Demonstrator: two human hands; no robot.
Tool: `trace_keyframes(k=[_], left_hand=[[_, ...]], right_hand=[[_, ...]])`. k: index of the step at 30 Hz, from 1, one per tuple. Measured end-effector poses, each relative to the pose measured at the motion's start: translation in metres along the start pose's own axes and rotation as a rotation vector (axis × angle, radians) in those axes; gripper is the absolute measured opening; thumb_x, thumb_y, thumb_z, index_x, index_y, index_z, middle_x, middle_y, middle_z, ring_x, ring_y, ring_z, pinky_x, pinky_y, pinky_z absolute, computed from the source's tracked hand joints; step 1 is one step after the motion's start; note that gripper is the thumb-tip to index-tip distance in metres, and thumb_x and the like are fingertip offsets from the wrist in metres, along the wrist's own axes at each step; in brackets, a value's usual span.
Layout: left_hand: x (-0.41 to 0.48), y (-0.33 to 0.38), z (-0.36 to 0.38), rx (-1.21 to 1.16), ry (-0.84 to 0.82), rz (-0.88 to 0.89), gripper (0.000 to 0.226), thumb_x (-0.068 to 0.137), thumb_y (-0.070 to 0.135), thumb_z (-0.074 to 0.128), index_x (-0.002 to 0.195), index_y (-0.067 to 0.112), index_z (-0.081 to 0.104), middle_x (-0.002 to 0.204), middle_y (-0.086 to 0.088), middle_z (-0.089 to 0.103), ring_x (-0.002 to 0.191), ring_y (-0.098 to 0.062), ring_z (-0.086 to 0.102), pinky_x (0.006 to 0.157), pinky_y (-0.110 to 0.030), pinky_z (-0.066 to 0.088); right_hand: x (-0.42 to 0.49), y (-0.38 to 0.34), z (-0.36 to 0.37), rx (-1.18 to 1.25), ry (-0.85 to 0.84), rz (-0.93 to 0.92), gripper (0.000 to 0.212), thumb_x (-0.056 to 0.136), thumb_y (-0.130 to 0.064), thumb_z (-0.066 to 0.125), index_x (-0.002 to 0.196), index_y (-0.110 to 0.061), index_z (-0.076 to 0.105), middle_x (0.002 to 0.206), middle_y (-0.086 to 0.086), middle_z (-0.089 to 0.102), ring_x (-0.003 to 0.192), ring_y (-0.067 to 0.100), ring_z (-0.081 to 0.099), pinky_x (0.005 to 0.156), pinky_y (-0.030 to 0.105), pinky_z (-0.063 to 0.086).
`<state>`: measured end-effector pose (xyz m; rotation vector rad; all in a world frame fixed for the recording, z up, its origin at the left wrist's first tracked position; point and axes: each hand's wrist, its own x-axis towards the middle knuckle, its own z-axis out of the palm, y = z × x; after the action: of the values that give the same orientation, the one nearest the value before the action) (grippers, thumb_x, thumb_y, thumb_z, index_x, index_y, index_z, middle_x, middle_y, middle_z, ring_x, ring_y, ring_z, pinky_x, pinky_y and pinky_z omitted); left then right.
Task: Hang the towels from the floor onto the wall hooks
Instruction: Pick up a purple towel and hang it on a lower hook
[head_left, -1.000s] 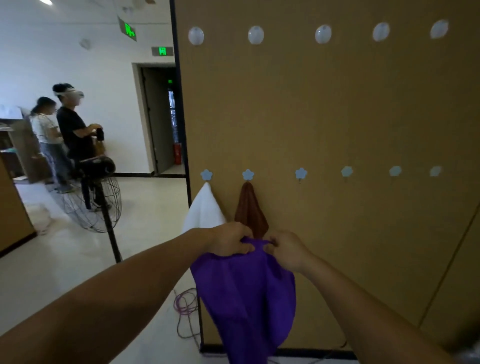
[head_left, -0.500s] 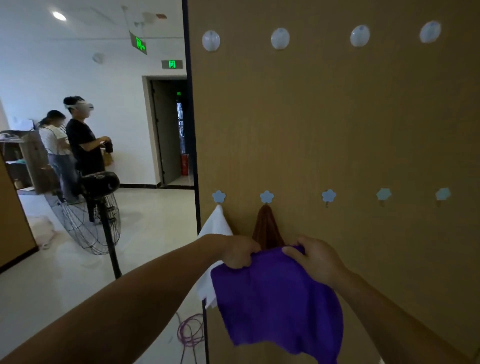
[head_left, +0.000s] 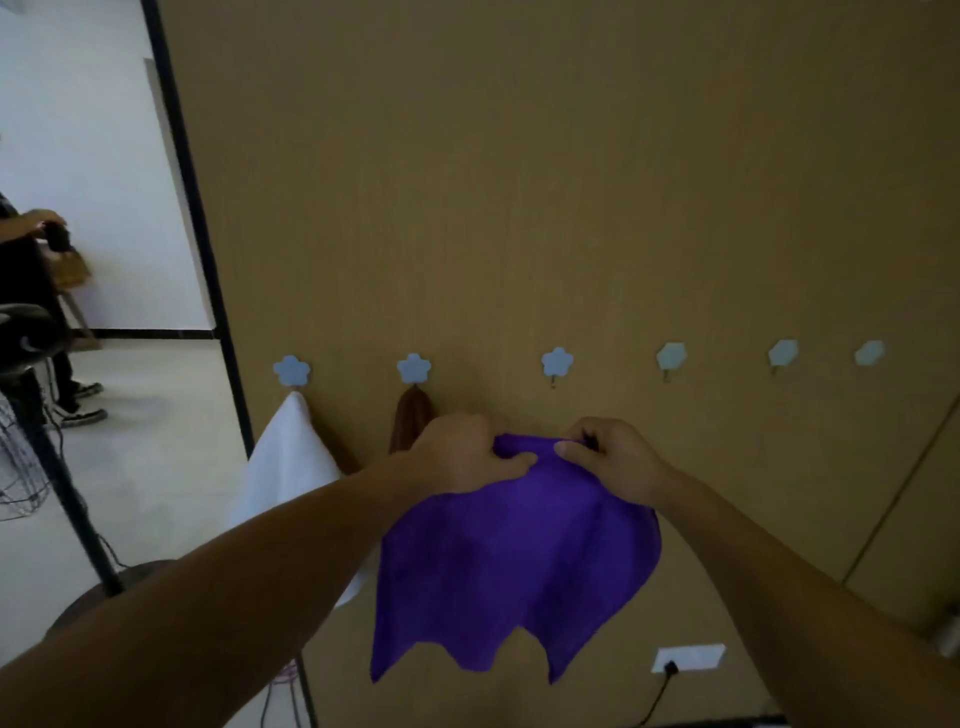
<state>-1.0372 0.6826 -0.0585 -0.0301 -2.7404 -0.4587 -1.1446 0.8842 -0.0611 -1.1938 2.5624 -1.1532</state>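
Observation:
A purple towel (head_left: 514, 566) hangs spread in front of the tan wall panel (head_left: 519, 182), held by its top edge. My left hand (head_left: 467, 454) and my right hand (head_left: 610, 457) both pinch that edge, close together, a little below the third flower-shaped hook (head_left: 557, 362), which is bare. A white towel (head_left: 283, 467) hangs from the first hook (head_left: 291, 370). A brown towel (head_left: 410, 421) hangs from the second hook (head_left: 414, 368), partly hidden by my left hand.
Three more bare hooks (head_left: 671, 356) run to the right. A wall socket with a plugged cable (head_left: 685, 659) sits low on the panel. A standing fan's pole and base (head_left: 67, 499) are at left, and a person (head_left: 31, 291) stands beyond it.
The view has shifted closer to the panel and rightward. My hands have drawn together on the purple towel's top edge and lifted it nearer to the third hook.

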Motion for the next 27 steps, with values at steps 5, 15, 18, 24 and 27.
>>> trace_keyframes(k=[5, 15, 18, 24, 27], left_hand=[[0.049, -0.001, 0.021, 0.036, 0.058, -0.101, 0.044, 0.089, 0.066, 0.038, 0.103, 0.033, 0.063, 0.067, 0.019, 0.051, 0.065, 0.001, 0.049, 0.055, -0.014, 0.03], [0.126, -0.015, 0.049, 0.24, 0.313, -0.271, 0.046, 0.099, 0.049, 0.028, 0.107, 0.018, 0.06, 0.092, -0.007, 0.07, 0.084, -0.027, 0.064, 0.066, -0.032, 0.041], [0.137, -0.021, 0.057, 0.294, 0.364, -0.314, 0.038, 0.099, 0.046, 0.032, 0.108, 0.016, 0.054, 0.088, -0.007, 0.069, 0.08, -0.029, 0.065, 0.061, -0.033, 0.039], [0.129, -0.032, 0.089, 0.064, 0.289, -0.496, 0.016, 0.091, 0.04, 0.048, 0.083, 0.027, 0.043, 0.065, 0.013, 0.049, 0.06, -0.011, 0.051, 0.049, -0.025, 0.028], [0.133, -0.031, 0.089, -0.063, 0.302, -0.573, 0.023, 0.084, 0.038, 0.055, 0.068, 0.031, 0.041, 0.062, 0.012, 0.051, 0.056, -0.003, 0.047, 0.046, -0.022, 0.028]], right_hand=[[0.039, 0.03, -0.035, -0.008, -0.053, -0.037, 0.014, 0.091, -0.027, 0.063, 0.081, -0.019, 0.067, 0.081, -0.001, 0.069, 0.075, 0.013, 0.064, 0.075, 0.032, 0.052], [0.128, 0.055, -0.036, -0.115, 0.248, -0.077, 0.026, 0.094, -0.034, 0.055, 0.113, -0.02, 0.066, 0.103, -0.002, 0.07, 0.093, 0.014, 0.063, 0.086, 0.034, 0.052], [0.143, 0.061, -0.025, -0.11, 0.326, -0.066, 0.026, 0.094, -0.034, 0.056, 0.113, -0.018, 0.064, 0.104, 0.0, 0.069, 0.094, 0.017, 0.063, 0.084, 0.036, 0.052], [0.144, 0.08, 0.002, -0.056, 0.404, 0.001, 0.027, 0.083, -0.036, 0.07, 0.098, -0.021, 0.053, 0.082, -0.011, 0.059, 0.078, 0.015, 0.061, 0.071, 0.035, 0.053], [0.144, 0.082, 0.007, -0.024, 0.446, 0.042, 0.027, 0.08, -0.036, 0.073, 0.086, -0.025, 0.048, 0.069, -0.015, 0.053, 0.067, 0.011, 0.057, 0.064, 0.032, 0.051]])
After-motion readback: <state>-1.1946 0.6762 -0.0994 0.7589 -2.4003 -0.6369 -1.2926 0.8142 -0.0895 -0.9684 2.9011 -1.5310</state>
